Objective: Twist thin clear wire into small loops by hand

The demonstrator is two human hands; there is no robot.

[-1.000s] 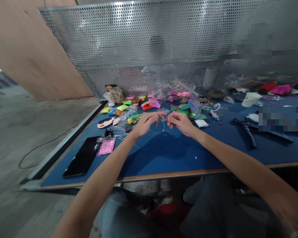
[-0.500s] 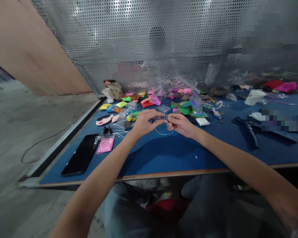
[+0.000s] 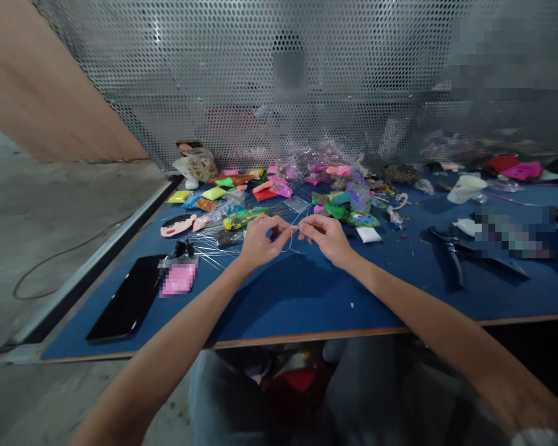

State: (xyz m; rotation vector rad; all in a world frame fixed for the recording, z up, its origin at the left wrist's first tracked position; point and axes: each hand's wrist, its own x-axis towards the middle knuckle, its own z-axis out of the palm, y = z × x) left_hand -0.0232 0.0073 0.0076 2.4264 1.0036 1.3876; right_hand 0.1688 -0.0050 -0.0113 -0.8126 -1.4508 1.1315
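A thin silvery wire (image 3: 289,249), bent into a loop, hangs at the fingertips of both hands above the blue tabletop. My left hand (image 3: 264,240) pinches it between thumb and forefinger, and part of the loop runs across that hand. Close beside, my right hand (image 3: 323,235) is closed in a pinch on the wire, its fingertips almost meeting the left thumb. Several straight wires (image 3: 209,249) lie on the table left of my hands. Just right of my right hand lies a small white packet (image 3: 369,235).
A black phone (image 3: 125,300) and a pink packet (image 3: 179,279) lie at the left. Colourful clay packets (image 3: 337,212) are heaped along the back before a perforated metal screen (image 3: 242,68). Pliers (image 3: 453,257) and a white cup (image 3: 466,188) are at the right. Another person's hand shows at the right edge.
My hands have turned slightly, and the wire loop has shifted left, now lying partly over my left hand. The whole view has swung a little, moving the table's things leftward.
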